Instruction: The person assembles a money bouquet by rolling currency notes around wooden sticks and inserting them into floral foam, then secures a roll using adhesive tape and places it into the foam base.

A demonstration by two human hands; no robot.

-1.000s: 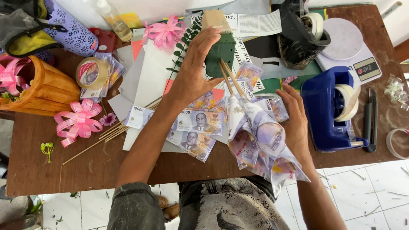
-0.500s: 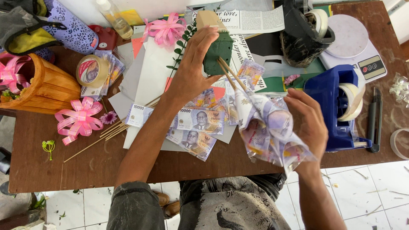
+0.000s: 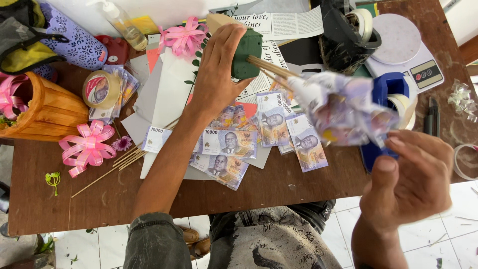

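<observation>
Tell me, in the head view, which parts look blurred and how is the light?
Head view: the right hand and the folded-banknote bundle on sticks are smeared by blur; the left hand on the green foam block and the flat banknotes look sharp; light is soft and even, shadows faint.

Head camera looks straight down, near table [image 3: 308, 189].

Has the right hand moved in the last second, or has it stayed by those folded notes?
Yes. The right hand has pulled back from the banknote bundle, off the table edge toward the person, below the blue tape dispenser.
</observation>
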